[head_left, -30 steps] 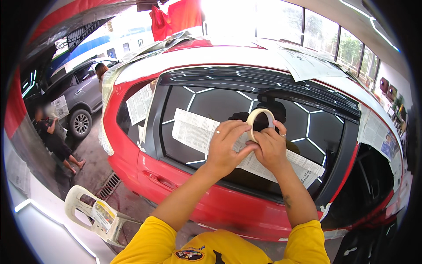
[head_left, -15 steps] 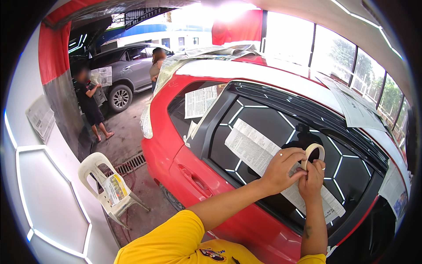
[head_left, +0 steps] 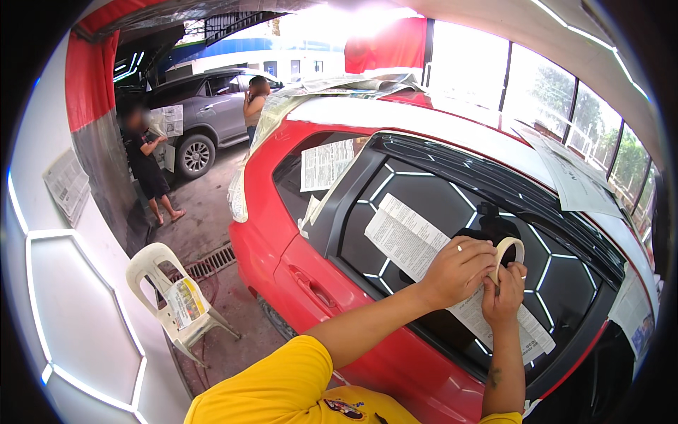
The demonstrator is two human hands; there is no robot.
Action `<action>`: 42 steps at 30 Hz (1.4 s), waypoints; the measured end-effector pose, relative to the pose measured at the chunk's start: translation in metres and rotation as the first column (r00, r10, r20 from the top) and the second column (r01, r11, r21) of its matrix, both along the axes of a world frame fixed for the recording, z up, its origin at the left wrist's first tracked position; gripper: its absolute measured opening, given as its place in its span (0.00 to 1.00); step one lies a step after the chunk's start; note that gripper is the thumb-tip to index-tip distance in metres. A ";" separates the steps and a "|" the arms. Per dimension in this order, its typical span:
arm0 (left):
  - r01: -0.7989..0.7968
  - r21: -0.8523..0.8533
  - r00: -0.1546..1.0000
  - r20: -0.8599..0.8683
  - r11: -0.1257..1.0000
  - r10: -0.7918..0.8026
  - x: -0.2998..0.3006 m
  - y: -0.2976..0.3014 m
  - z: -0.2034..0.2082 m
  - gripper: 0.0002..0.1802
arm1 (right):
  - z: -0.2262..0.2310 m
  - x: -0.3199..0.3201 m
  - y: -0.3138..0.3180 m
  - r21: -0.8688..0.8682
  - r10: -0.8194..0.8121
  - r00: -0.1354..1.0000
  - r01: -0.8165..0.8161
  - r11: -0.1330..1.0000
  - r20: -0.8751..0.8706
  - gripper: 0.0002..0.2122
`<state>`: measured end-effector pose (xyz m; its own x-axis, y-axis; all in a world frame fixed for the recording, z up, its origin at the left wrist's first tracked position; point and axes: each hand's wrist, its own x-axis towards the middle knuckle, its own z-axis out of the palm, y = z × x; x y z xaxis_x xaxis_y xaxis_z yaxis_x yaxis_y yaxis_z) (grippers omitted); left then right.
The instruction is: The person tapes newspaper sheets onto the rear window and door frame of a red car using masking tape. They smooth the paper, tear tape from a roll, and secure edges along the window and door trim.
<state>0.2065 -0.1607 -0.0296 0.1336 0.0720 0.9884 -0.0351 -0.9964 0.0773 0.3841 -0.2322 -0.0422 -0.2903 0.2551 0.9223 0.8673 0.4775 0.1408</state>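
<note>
A roll of cream masking tape [head_left: 519,248] is held up in front of the dark side window [head_left: 431,189] of a red car. My left hand [head_left: 458,272] is closed, its fingertips pinching at the roll's left edge; whether they hold a loose tape end is hidden. From below, my right hand [head_left: 502,293] grips the roll's lower rim, its fingers curled and touching those of my left. Behind both hands, a long folded strip of newspaper [head_left: 404,233] lies slantwise across the glass. My hands cover its middle part.
More newspaper [head_left: 326,166] covers the rear quarter window, and sheets lie along the roof [head_left: 568,173]. A white plastic chair [head_left: 152,265] stands left of the car. Farther back, one person [head_left: 145,159] holds newspaper and another [head_left: 256,109] stands near a grey SUV [head_left: 212,106].
Both hands stay on the tape roll, with my left fingers bunched a little more tightly against its edge. In the background, the person beside the SUV now has an arm raised.
</note>
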 end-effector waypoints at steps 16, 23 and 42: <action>-0.141 -0.597 0.990 -0.062 0.789 0.130 -0.110 0.025 0.055 0.05 | 0.006 -0.005 -0.011 0.065 -0.090 0.996 0.087 0.994 0.029 0.14; -0.168 -0.809 0.985 -0.119 0.563 0.123 -0.150 0.103 0.050 0.09 | 0.004 0.004 -0.003 0.065 0.090 0.995 -0.088 0.994 -0.040 0.15; -0.183 -0.834 0.981 -0.124 0.520 0.147 -0.137 0.137 0.024 0.07 | -0.009 0.011 0.004 0.042 0.172 0.968 -0.168 0.985 -0.181 0.21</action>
<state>0.0695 -0.0238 -0.0060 0.0603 0.8888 0.4543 0.1435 -0.4582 0.8772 0.3953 -0.2281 -0.0512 -0.1522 0.1915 0.9696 0.7859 0.6184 0.0012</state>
